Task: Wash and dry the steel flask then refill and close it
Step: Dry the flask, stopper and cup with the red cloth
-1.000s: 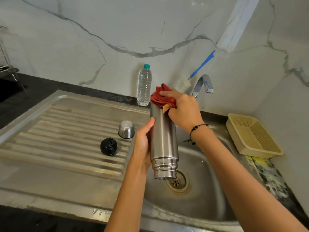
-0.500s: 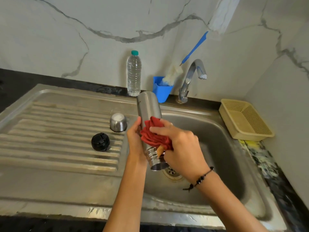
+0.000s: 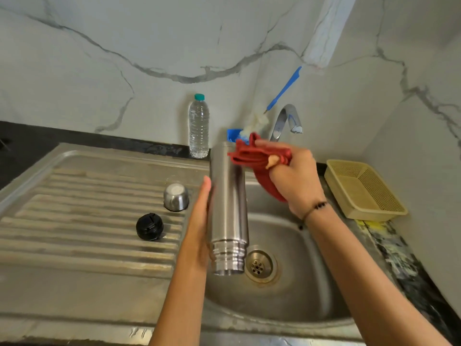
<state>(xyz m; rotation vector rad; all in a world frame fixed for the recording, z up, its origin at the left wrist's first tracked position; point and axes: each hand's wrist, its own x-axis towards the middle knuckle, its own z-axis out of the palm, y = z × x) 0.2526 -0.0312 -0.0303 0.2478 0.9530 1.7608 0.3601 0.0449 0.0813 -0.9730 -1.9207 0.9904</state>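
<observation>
Now the steel flask (image 3: 228,208) is hanging upside down over the sink basin (image 3: 299,283), its threaded mouth pointing down just left of the drain (image 3: 259,265). The left hand (image 3: 199,228) is holding it from the left side, palm against the body, thumb lying up along the steel; the fingers are going round the far side, so the grip is closing on the flask. The right hand (image 3: 294,181) is clutching a bunched red cloth (image 3: 259,161), a tight grip, and the cloth's folded edge is touching the flask near its upturned base, on the right side. A dark beaded bracelet (image 3: 318,207) is sitting on that right wrist.

Over on the ribbed draining board (image 3: 74,221), the steel cup cap (image 3: 176,197) is standing upside down, and the black stopper (image 3: 149,226) is sitting just in front of it to the left, the two apart from each other and from the flask. At the back of the bench, a clear water bottle (image 3: 198,127) with a teal cap is standing upright against the marble wall. Right of it, a blue holder (image 3: 233,135) is peeking out behind the cloth, with a blue-handled bottle brush (image 3: 283,89) leaning out of it beside the tap (image 3: 287,119). A yellow plastic basket (image 3: 364,189) is sitting to the right of the sink.
</observation>
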